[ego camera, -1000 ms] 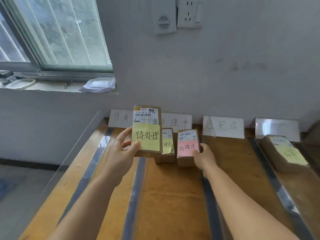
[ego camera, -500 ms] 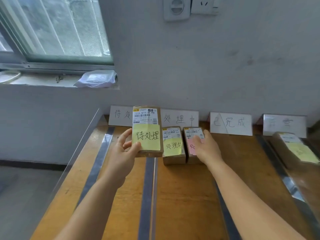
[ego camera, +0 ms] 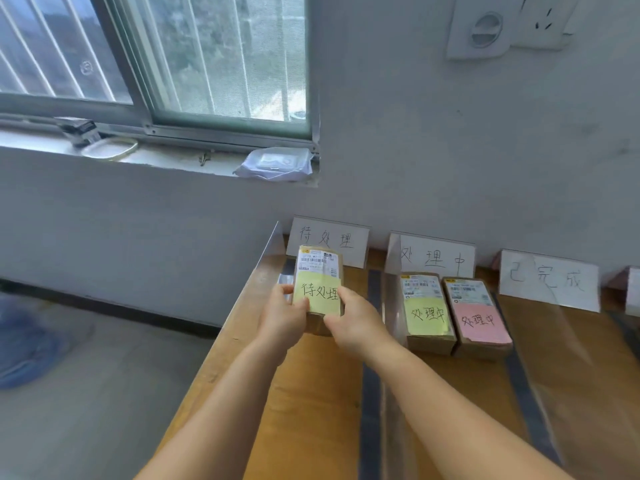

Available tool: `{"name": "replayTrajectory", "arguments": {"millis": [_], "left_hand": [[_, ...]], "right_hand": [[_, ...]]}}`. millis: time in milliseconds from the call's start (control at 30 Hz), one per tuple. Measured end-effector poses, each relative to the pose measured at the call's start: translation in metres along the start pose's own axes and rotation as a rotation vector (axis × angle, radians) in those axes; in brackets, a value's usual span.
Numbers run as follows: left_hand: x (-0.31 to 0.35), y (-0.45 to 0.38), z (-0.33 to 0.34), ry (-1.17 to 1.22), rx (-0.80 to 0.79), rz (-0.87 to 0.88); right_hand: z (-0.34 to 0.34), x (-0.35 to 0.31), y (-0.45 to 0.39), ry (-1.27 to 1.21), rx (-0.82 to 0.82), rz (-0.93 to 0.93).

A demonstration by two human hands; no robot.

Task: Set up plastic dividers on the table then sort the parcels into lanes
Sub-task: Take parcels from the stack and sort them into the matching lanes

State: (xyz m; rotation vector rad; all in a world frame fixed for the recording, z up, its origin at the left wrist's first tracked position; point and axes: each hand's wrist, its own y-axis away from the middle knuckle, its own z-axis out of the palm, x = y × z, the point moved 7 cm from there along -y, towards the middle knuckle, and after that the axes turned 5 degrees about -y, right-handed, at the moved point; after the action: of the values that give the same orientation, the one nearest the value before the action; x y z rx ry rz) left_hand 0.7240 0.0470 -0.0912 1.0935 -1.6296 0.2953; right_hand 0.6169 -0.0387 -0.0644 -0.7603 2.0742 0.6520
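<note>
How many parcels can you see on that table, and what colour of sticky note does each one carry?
Yellow note: 2, the parcel held in both hands and the left parcel in the middle lane
Pink note: 1, the right parcel in the middle lane
Total: 3 parcels

— What do we have in our hands?

— Our left hand (ego camera: pixel 282 315) and right hand (ego camera: pixel 356 320) both grip a brown parcel (ego camera: pixel 318 271) with a yellow note, over the leftmost lane of the wooden table (ego camera: pixel 311 393).

— And next lane over?

— Past the clear divider (ego camera: pixel 389 296), we see two parcels side by side, touching: one yellow-noted (ego camera: pixel 427 311), one pink-noted (ego camera: pixel 476 318), below a handwritten sign (ego camera: pixel 436 256).
</note>
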Motion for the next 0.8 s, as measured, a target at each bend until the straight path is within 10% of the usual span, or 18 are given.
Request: {"name": "replayTrajectory", "arguments": {"millis": [800], "left_hand": [[0.021,-0.028,0.03,-0.812,0.01,0.459]], "right_hand": [[0.008,0.024,-0.016,0.414,0.013,0.043]]}}
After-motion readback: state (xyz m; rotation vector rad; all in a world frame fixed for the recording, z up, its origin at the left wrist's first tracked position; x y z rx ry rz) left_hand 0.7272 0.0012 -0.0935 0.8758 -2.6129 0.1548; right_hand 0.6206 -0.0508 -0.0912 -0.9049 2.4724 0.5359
